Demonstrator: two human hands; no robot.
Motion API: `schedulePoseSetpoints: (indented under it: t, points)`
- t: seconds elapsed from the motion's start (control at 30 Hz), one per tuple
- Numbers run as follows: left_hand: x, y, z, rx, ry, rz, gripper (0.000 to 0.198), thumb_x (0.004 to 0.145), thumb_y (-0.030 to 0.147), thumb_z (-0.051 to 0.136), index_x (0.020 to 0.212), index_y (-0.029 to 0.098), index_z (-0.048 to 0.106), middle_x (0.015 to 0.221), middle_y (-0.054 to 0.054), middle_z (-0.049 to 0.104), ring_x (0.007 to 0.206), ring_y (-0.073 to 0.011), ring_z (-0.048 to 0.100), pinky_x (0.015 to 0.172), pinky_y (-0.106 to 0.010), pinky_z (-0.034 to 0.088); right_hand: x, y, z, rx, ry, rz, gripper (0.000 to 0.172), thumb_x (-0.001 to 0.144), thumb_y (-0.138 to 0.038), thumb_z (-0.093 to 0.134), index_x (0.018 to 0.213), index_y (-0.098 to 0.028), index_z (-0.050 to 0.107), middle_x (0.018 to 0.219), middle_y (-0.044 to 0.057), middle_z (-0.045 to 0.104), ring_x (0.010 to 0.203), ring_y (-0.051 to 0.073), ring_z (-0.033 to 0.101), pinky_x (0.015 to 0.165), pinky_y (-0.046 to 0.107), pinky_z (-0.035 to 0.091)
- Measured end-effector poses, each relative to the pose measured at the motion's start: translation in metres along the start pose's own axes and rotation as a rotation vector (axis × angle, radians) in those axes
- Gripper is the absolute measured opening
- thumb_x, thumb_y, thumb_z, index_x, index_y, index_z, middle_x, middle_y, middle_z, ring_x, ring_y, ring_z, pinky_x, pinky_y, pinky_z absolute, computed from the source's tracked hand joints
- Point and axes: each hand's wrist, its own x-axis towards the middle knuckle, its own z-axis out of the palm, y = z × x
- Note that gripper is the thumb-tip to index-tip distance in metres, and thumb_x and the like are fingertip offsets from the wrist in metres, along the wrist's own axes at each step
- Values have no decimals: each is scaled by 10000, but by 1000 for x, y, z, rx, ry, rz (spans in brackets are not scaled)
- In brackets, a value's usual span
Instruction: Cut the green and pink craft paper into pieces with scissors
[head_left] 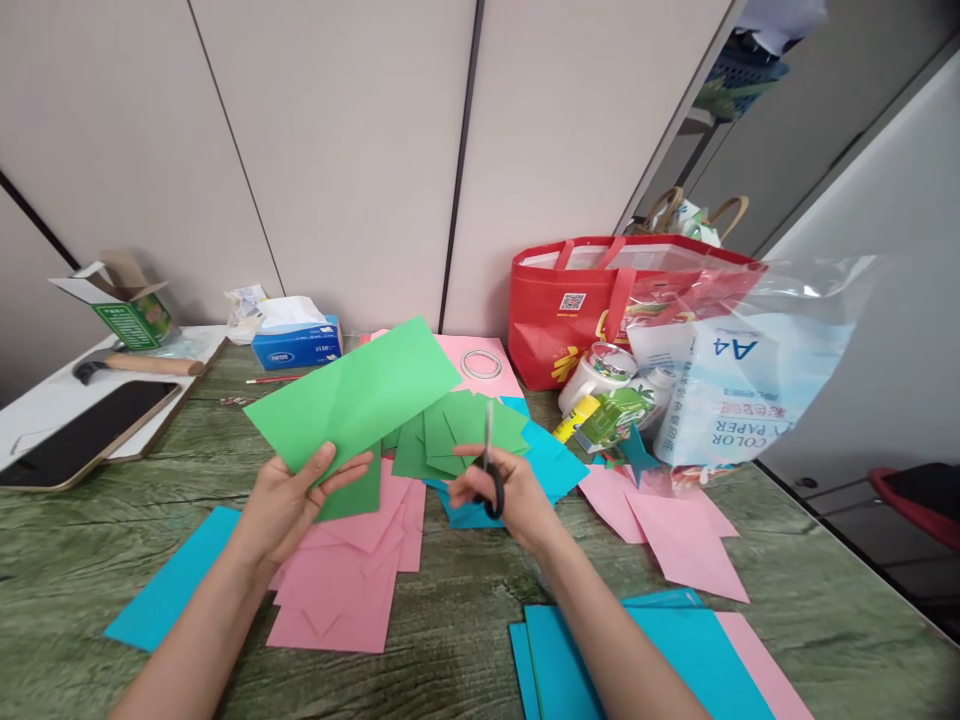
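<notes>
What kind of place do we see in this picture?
Probably an indoor craft table: pink paper and blue paper lie on it, a yellow glue stick is near the red bag, and the right hand holds scissors.

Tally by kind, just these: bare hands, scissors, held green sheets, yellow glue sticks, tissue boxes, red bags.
Hands: 2 (left hand, right hand)
Scissors: 1
Held green sheet: 1
Yellow glue stick: 1
Tissue box: 1
Red bag: 1
Total: 7
</notes>
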Motion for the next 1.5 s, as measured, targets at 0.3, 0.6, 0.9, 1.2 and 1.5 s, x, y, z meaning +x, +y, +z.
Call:
schedulePoseSetpoints:
  t: [0.3, 0.6, 0.9, 1.2, 1.5]
  points:
    - [-12, -10, 10, 98, -94, -73, 167, 587, 199, 769, 717, 128, 691, 685, -42, 732, 601, -219, 689, 564, -296, 587, -13, 7, 20, 1, -336, 126, 303, 673, -345, 703, 900, -177, 592, 722, 10, 655, 627, 137, 616, 638, 275, 457]
    - [-14, -15, 16, 149, -95, -97, 248, 566, 221, 778, 764, 110, 679, 653, -53, 722, 635, -276, 693, 607, -395, 593, -13, 9, 17, -7, -294, 126, 301, 674, -337, 707, 912, -186, 600, 728, -5, 623, 657, 115, 549, 648, 245, 410]
    - [-13, -17, 11, 203, -120, -97, 181, 604, 238, 748, 742, 139, 685, 660, -49, 725, 673, -292, 693, 625, -392, 588, -13, 9, 20, -50, -263, 155, 328, 628, -334, 740, 883, -189, 593, 674, -26, 552, 623, 111, 488, 593, 230, 385]
    - [-15, -16, 14, 158, -83, -99, 237, 574, 228, 765, 765, 114, 686, 715, -93, 730, 716, -315, 689, 682, -439, 570, -12, 10, 21, -70, -258, 161, 349, 619, -374, 738, 871, -185, 585, 657, -34, 530, 602, 104, 461, 571, 222, 367]
    - [-14, -17, 13, 176, -103, -114, 235, 569, 251, 770, 759, 134, 698, 703, -71, 732, 687, -309, 691, 636, -405, 586, -12, 9, 20, -67, -259, 155, 348, 627, -373, 735, 879, -184, 588, 658, -31, 534, 595, 103, 460, 562, 220, 361]
